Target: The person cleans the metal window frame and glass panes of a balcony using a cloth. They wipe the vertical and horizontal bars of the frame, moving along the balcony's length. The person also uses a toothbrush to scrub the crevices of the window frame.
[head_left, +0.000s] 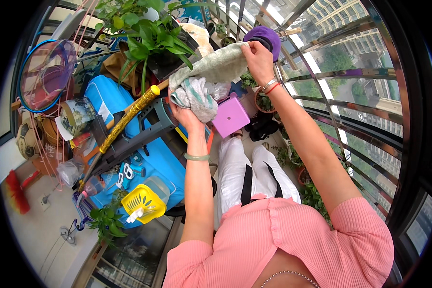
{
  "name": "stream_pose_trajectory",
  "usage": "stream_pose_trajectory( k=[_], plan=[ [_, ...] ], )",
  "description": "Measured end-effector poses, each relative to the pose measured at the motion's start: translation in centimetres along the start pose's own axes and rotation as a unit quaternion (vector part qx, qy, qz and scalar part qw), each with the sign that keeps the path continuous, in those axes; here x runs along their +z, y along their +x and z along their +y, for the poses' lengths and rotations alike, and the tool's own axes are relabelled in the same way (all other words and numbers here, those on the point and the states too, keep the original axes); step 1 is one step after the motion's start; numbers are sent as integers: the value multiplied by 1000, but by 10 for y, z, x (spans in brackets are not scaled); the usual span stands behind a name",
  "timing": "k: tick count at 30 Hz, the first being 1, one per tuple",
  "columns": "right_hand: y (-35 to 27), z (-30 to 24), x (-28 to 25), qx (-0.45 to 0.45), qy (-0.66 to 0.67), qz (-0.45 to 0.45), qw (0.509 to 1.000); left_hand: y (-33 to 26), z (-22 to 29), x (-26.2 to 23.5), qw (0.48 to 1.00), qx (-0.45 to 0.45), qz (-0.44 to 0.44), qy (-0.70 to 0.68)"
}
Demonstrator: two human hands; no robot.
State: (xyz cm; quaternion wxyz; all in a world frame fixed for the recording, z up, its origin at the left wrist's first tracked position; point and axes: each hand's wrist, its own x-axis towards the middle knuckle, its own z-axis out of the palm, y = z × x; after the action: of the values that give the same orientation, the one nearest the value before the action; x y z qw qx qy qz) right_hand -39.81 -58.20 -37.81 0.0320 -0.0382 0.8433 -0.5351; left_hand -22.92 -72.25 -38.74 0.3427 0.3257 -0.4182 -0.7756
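Observation:
A pale greenish-grey cloth [216, 62] is stretched between my two hands. My right hand [258, 62] pinches its far end, up beside the railing. Closer in, my left hand [188, 118] is closed around a crumpled, towel-like bundle with teal stripes [195, 98]. Whether the bundle and the stretched part are one piece, I cannot tell. Most of my left fingers are hidden behind the fabric. Just behind my right hand is a round purple item [269, 38] with a dark centre. Beneath the cloth stands a small pink-purple stool [230, 116].
Metal railings [341, 75] run along the right. At left, a blue-covered surface [153, 177] holds a yellow basket [144, 204] and a gold-wrapped pole [129, 117]. A leafy potted plant [146, 43] rises at the back. Dark shoes [263, 126] lie by the stool.

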Motion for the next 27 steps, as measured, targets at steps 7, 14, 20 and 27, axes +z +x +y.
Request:
stream_pose_trajectory(
  k=[7, 14, 20, 27],
  plan=[
    [-13, -1, 6, -39, -78, -53, 995, -22, -1, 4, 996, -82, 47, -8],
    [-16, -10, 1, -67, -135, -10, 988, -31, -24, 7, 987, -158, 2, 28],
    [13, 7, -53, -126, -328, 82, 933, -37, -43, 15, 979, -184, -77, 50],
    [23, -16, -55, -168, -192, 59, 965, -46, -47, 28, 969, -206, -124, 60]
  ],
)
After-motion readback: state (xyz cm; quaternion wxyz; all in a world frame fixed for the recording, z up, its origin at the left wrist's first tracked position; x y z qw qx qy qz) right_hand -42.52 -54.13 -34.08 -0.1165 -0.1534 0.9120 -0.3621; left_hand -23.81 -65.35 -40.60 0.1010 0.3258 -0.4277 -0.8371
